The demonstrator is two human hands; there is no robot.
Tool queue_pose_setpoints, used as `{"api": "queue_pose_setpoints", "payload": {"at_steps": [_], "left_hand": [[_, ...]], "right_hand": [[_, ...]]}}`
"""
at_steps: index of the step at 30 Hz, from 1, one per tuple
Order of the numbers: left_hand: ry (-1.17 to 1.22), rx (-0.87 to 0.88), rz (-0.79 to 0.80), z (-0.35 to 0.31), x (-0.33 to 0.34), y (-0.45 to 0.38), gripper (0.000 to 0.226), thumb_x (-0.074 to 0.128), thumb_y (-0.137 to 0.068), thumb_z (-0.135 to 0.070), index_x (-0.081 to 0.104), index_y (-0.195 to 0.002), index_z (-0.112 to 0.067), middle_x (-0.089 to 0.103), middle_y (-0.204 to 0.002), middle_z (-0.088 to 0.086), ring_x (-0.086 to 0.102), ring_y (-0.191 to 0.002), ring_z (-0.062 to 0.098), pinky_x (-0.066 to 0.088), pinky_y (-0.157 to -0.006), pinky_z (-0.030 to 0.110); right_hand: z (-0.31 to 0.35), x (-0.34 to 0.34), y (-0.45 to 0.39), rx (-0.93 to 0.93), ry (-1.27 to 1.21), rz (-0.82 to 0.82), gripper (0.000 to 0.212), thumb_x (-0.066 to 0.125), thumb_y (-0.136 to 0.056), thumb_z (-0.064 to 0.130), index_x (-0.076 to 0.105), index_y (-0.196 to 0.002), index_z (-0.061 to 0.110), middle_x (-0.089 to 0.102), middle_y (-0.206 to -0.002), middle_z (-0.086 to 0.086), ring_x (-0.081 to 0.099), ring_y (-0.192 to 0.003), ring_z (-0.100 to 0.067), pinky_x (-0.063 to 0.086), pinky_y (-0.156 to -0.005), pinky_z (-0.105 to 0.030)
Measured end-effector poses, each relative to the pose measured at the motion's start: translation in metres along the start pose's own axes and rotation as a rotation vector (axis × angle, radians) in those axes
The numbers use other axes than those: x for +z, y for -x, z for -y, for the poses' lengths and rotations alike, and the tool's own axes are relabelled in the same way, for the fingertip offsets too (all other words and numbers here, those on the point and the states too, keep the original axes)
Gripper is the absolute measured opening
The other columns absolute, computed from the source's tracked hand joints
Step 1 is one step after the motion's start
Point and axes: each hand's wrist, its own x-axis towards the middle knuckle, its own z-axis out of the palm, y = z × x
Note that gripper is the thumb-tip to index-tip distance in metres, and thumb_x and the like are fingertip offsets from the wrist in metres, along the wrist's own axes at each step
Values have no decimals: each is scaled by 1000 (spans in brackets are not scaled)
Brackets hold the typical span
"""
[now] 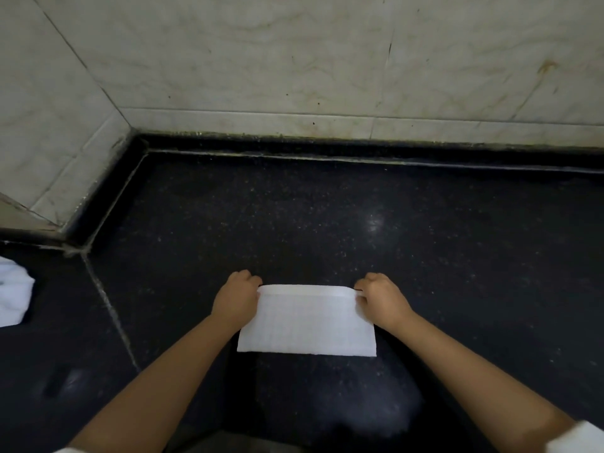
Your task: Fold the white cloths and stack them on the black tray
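Note:
A white cloth [307,322] lies flat on the black speckled counter [327,223] as a rectangle, with a narrow folded strip along its far edge. My left hand [237,297] pinches the far left corner. My right hand [380,297] pinches the far right corner. Both hands have curled fingers at the cloth's far edge. No black tray is in view.
More white cloth [13,294] lies bunched at the left edge of the view. A marble-tiled wall [294,60] rises behind the counter and forms a corner at the left. A grout seam [108,305] runs through the counter left of my arms.

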Motion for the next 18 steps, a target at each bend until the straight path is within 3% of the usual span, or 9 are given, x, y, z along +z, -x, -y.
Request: {"api": "queue_pose_setpoints", "payload": {"at_steps": [3,5,7,9,12,14,16,18], "left_hand": [[-17,45,-108,-6,-20,2,23,45,-91,-7,64,-102,-2,55,-105,17,51,-101,30,45,-77,35],[31,146,-297,-10,-45,4,23,46,-85,-9,66,-92,1,59,-94,20,55,-89,35,49,-70,39],[48,299,-463,-13,-65,10,31,40,-79,-17,66,-83,-1,62,-83,17,59,-76,33,51,-64,37],[26,389,-518,-16,-68,19,30,40,-76,-18,66,-81,-3,65,-78,13,59,-73,27,51,-62,34],[-4,438,-438,-21,-36,32,25,43,-73,-15,66,-73,-6,66,-70,9,56,-69,21,47,-54,29],[-76,453,-282,-21,0,41,18,50,-70,-14,67,-67,-10,65,-65,5,61,-59,24,49,-47,25],[-106,405,-185,-24,28,53,7,72,-63,-13,69,-69,-14,66,-69,1,64,-60,21,51,-50,23],[-91,347,-144,-25,39,63,11,73,-65,-21,70,-74,-15,66,-75,0,66,-66,19,53,-56,25]], "right_hand": [[0,-29,-6,-77,-49,-65,20,50,-83,3,67,-92,0,58,-92,-17,56,-96,-32,40,-73,-28],[-1,-59,-5,-150,-68,-279,18,52,-79,6,69,-84,0,62,-85,-21,56,-88,-31,38,-74,-29],[-3,-84,2,-242,-108,-498,26,45,-73,14,68,-76,2,64,-76,-17,49,-79,-18,31,-67,-22],[-12,-89,13,-291,-126,-589,29,40,-70,15,67,-75,3,65,-77,-14,47,-78,-17,33,-71,-20],[-27,-59,32,-254,-14,-573,23,44,-69,9,66,-74,6,66,-78,-12,58,-79,-28,48,-70,-37],[-38,-26,49,-188,106,-494,15,63,-60,-1,68,-69,9,67,-75,-8,62,-75,-30,51,-65,-43],[-46,5,67,-112,159,-352,32,83,-44,-4,70,-68,11,68,-76,-6,68,-73,-31,52,-66,-48],[-51,18,77,-41,129,-252,35,86,-49,1,73,-80,9,70,-89,-10,68,-84,-34,47,-79,-58]]}}
